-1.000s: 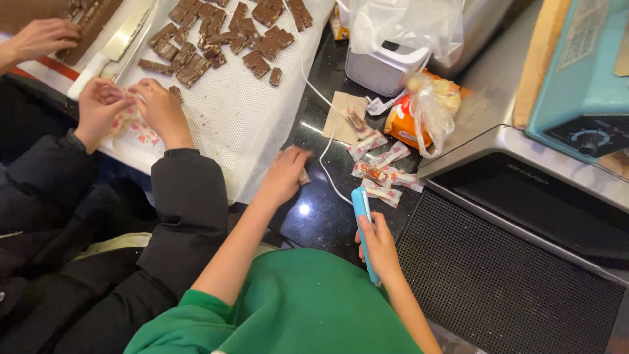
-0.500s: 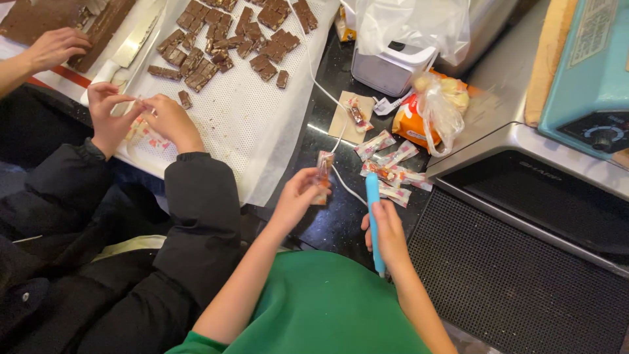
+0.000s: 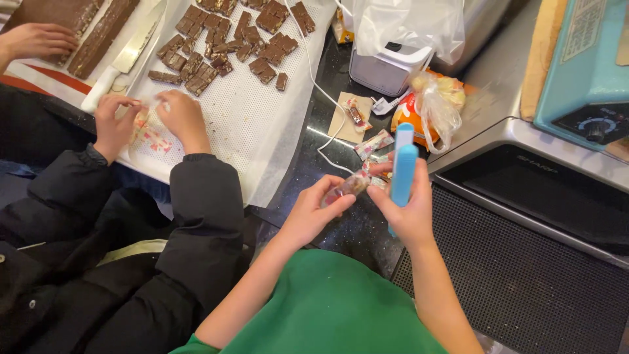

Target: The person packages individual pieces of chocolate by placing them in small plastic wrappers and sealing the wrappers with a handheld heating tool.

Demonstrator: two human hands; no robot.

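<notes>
Dark glossy tabletop (image 3: 308, 190) carries a white sheet (image 3: 249, 124) of brown bars (image 3: 223, 36), a white cord (image 3: 314, 72), more wrapped sweets (image 3: 373, 144) and a bag of snacks (image 3: 429, 108). Left hand (image 3: 314, 213) pinches a wrapped sweet (image 3: 347, 187) just above the tabletop, touching the right hand (image 3: 406, 210), which grips a blue sealer (image 3: 403, 167). Beside them, a co-worker's hands (image 3: 147, 121) in black sleeves (image 3: 196, 216) hold another wrapper over the sheet.

Blue sealer (image 3: 403, 167); red-white printed wrapper (image 3: 346, 189); brown bars (image 3: 223, 39); white dotted paper (image 3: 249, 124).
</notes>
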